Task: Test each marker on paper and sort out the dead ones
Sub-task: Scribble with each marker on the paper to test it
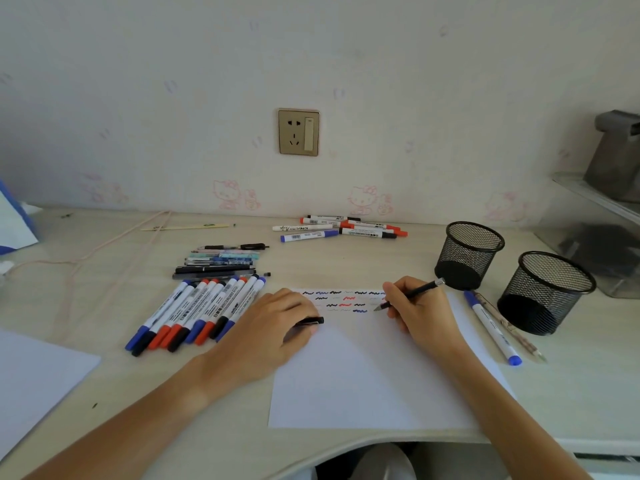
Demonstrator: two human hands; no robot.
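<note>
A white sheet of paper [367, 375] lies in front of me, its top strip covered with black, blue and red squiggles [343, 301]. My right hand [420, 311] grips a thin black pen [410, 294], tip down on the paper at the right end of the squiggles. My left hand [273, 327] rests on the sheet's left edge and holds a black pen cap [310, 321]. A row of whiteboard markers [194, 313] lies to the left, with slim pens [221, 263] behind them. Another marker group [339, 228] lies by the wall. A blue marker [491, 327] and a pencil-like pen [509, 327] lie right of the paper.
Two black mesh pen cups [467, 252] [545, 292] stand at the right. A second white sheet [38, 382] lies at the left edge. A pink cord [86, 254] trails across the desk's left. A clear shelf [595, 209] sits at the far right, a wall socket [298, 132] above.
</note>
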